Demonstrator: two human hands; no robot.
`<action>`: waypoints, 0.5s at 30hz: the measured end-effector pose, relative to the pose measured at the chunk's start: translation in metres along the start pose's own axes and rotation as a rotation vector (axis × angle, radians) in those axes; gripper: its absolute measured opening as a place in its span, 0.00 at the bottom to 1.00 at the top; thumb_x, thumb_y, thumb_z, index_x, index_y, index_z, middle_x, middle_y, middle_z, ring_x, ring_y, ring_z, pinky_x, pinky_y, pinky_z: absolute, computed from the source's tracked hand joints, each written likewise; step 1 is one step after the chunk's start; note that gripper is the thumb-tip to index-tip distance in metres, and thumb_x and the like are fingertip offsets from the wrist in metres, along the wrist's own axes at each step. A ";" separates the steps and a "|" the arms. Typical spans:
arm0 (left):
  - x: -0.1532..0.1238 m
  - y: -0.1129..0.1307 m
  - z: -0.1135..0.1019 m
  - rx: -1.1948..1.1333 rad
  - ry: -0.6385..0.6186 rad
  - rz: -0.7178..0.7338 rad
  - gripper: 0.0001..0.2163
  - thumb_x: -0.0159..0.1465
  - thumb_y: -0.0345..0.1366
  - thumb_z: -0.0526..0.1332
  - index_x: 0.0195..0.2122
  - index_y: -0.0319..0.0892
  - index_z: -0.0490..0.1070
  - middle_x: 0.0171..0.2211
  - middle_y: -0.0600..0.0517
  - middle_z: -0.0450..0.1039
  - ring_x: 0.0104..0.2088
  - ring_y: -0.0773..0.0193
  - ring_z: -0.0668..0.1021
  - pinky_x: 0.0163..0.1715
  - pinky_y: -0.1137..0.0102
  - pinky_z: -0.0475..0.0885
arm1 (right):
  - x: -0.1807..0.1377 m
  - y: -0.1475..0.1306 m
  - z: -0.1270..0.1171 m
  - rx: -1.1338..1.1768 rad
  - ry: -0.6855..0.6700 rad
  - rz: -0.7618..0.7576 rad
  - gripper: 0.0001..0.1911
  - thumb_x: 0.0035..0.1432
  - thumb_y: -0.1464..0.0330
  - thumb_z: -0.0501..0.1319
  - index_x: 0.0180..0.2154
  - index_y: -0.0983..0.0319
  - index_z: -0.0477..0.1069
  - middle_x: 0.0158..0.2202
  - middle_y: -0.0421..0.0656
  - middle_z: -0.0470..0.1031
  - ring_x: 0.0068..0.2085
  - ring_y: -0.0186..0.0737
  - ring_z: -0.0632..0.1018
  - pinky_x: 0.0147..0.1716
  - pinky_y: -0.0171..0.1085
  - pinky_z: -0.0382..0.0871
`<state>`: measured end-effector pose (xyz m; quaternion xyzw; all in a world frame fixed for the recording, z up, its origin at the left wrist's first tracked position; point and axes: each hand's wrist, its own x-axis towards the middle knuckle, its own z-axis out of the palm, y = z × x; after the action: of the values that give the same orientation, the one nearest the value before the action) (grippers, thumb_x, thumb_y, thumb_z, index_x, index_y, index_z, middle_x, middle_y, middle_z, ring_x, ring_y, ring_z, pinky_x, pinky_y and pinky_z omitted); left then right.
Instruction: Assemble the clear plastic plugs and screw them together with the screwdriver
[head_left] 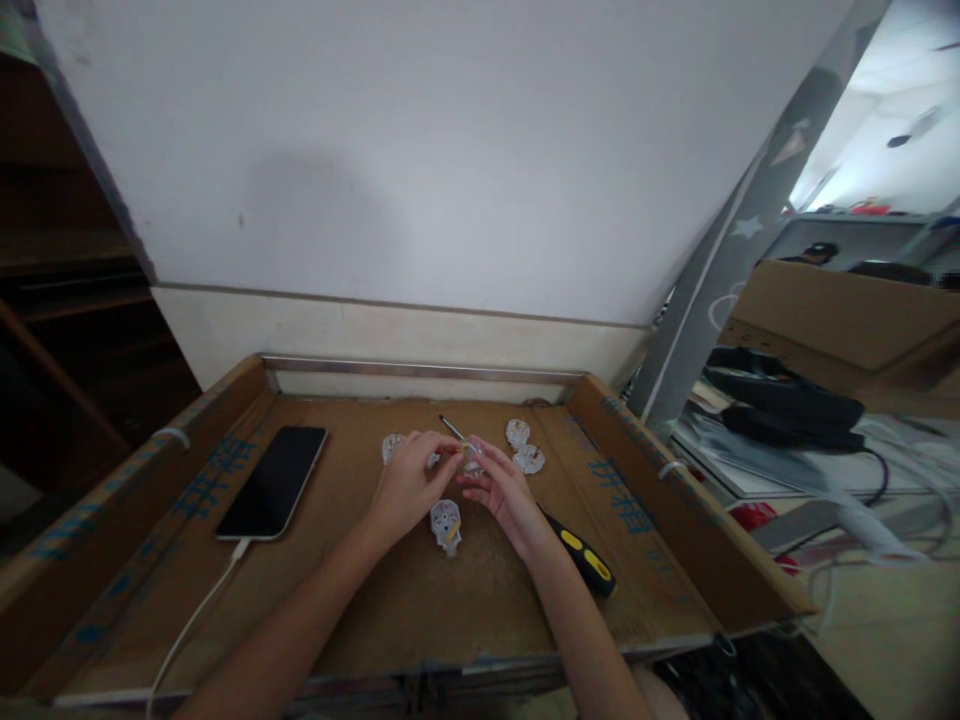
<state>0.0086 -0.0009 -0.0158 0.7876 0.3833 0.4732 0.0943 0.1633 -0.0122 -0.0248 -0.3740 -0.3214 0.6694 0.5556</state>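
Observation:
My right hand (510, 492) grips a small clear plastic piece (472, 462) between thumb and fingers, above the middle of the cardboard. My left hand (414, 480) is pinched at the left edge of that piece; a tiny yellowish bit shows at its fingertips, too small to name. Just below both hands lies a whitish plastic housing (446, 522) with a yellow part in it. Similar round pieces lie beyond, one (391, 447) partly hidden by my left hand, two more (517, 432) to the right. A black and yellow screwdriver (589, 562) passes under my right hand.
A smartphone (274, 485) with a white cable (196, 618) lies at the left of the cardboard tray (360, 620). Raised cardboard sides border the tray, and a wall (450, 180) stands behind. On the right are a cluttered table with a black bag (787, 400) and a person's head farther back.

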 end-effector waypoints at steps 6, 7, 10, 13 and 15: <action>0.000 0.003 -0.001 0.082 -0.031 0.023 0.04 0.63 0.35 0.58 0.37 0.43 0.71 0.33 0.51 0.75 0.36 0.61 0.73 0.38 0.66 0.66 | -0.001 0.000 0.001 -0.002 -0.005 -0.007 0.28 0.39 0.64 0.70 0.45 0.61 0.69 0.31 0.42 0.79 0.26 0.35 0.79 0.23 0.31 0.73; 0.001 0.004 -0.001 0.094 -0.048 0.027 0.05 0.63 0.35 0.57 0.37 0.43 0.71 0.33 0.51 0.75 0.36 0.61 0.73 0.38 0.66 0.66 | 0.000 0.001 0.001 -0.001 -0.005 -0.010 0.28 0.39 0.64 0.70 0.45 0.60 0.69 0.31 0.42 0.79 0.26 0.35 0.78 0.23 0.31 0.73; 0.003 0.006 -0.005 0.109 -0.073 0.027 0.06 0.64 0.35 0.56 0.40 0.44 0.71 0.36 0.50 0.75 0.39 0.59 0.73 0.40 0.65 0.66 | 0.000 0.001 0.000 0.007 0.003 -0.022 0.27 0.40 0.63 0.70 0.44 0.60 0.69 0.32 0.41 0.79 0.27 0.35 0.78 0.23 0.31 0.73; 0.000 0.010 -0.012 0.090 -0.075 0.007 0.07 0.62 0.35 0.58 0.41 0.44 0.70 0.37 0.50 0.74 0.39 0.59 0.72 0.40 0.64 0.65 | 0.001 0.001 -0.001 0.017 0.027 -0.038 0.26 0.40 0.64 0.70 0.44 0.59 0.69 0.32 0.41 0.78 0.27 0.35 0.79 0.24 0.31 0.73; -0.006 0.013 -0.016 0.077 -0.173 0.022 0.07 0.58 0.37 0.60 0.37 0.44 0.70 0.34 0.51 0.73 0.37 0.59 0.72 0.39 0.65 0.65 | 0.002 0.000 -0.002 0.027 0.051 -0.058 0.26 0.41 0.63 0.70 0.44 0.58 0.69 0.33 0.40 0.78 0.28 0.35 0.79 0.26 0.32 0.73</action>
<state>0.0009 -0.0175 -0.0044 0.8327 0.3831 0.3892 0.0915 0.1648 -0.0107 -0.0266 -0.3739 -0.3087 0.6476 0.5878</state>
